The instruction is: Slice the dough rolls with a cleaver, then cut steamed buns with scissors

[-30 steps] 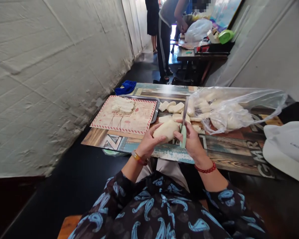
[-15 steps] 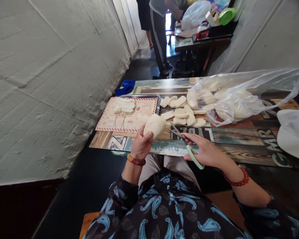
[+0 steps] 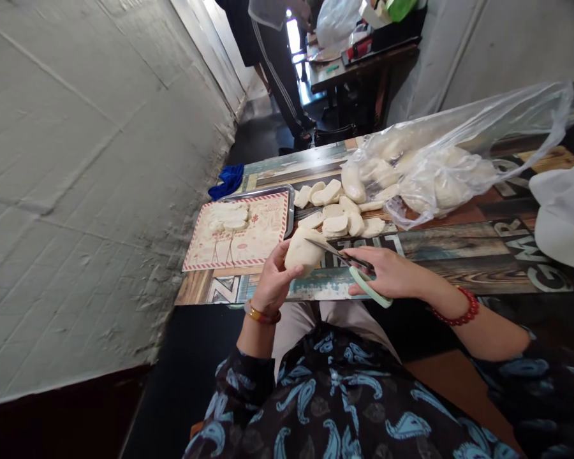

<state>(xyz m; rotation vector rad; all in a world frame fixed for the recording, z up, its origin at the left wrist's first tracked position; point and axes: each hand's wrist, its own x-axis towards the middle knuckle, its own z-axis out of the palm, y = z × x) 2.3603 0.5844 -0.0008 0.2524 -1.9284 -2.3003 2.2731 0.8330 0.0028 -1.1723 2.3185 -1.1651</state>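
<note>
A pale, rounded bun [image 3: 304,252] is gripped between the thumb and fingers of my left hand [image 3: 275,278], above the table's front edge. My right hand [image 3: 387,273] holds scissors [image 3: 369,287] with mint-green handles. Their blades point left and lie at the bun's upper right side; whether they cut into it cannot be made out. Just beyond the bun lie several flat, pale pieces [image 3: 335,225] on the table. To the left, more pale pieces [image 3: 229,217] rest on a printed sheet [image 3: 263,239] with a red striped border, partly over a metal tray [image 3: 290,213].
A clear plastic bag [image 3: 440,185] with pale buns spreads over the table [image 3: 463,255] at the right. A white cap [image 3: 564,217] is at the right edge, a blue cloth [image 3: 227,181] at the table's far left corner. A person [image 3: 280,70] stands beyond, near a cluttered second table [image 3: 344,75].
The scissors' blades have moved left from beside the bun to against it. The blades were spread and now look closer together. The camera view has shifted and tilted.
</note>
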